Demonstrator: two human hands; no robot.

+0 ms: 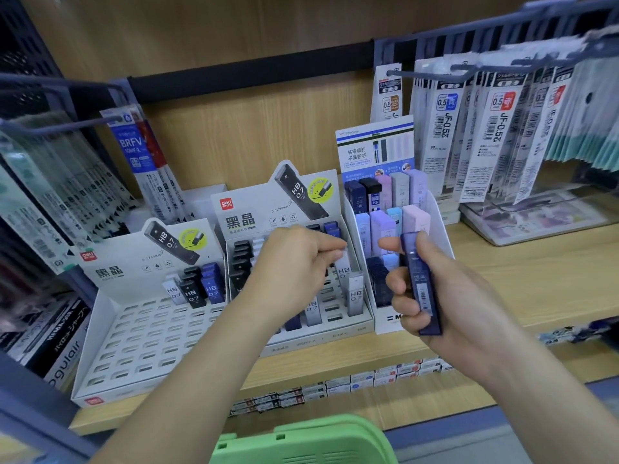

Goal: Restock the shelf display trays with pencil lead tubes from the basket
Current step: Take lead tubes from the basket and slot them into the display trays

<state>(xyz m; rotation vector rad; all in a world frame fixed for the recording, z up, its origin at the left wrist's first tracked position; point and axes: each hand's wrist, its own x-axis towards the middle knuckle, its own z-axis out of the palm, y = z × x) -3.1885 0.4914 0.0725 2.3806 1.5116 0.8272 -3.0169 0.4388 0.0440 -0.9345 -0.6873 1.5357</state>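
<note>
Grips dark blue lead tube (419,279) in curled right hand (449,293), pinches white HB tube (343,268) with left hand (291,262) over middle display tray (321,339).

The left hand (294,262) is reaching over the middle tray (335,337), its forearm stretching up from below that tray, thumb and fingers (330,244) pinching a pale tube (343,267). The right hand (435,289) is hovering just right of the tray, gripping a dark blue tube (420,286) upright.
</note>
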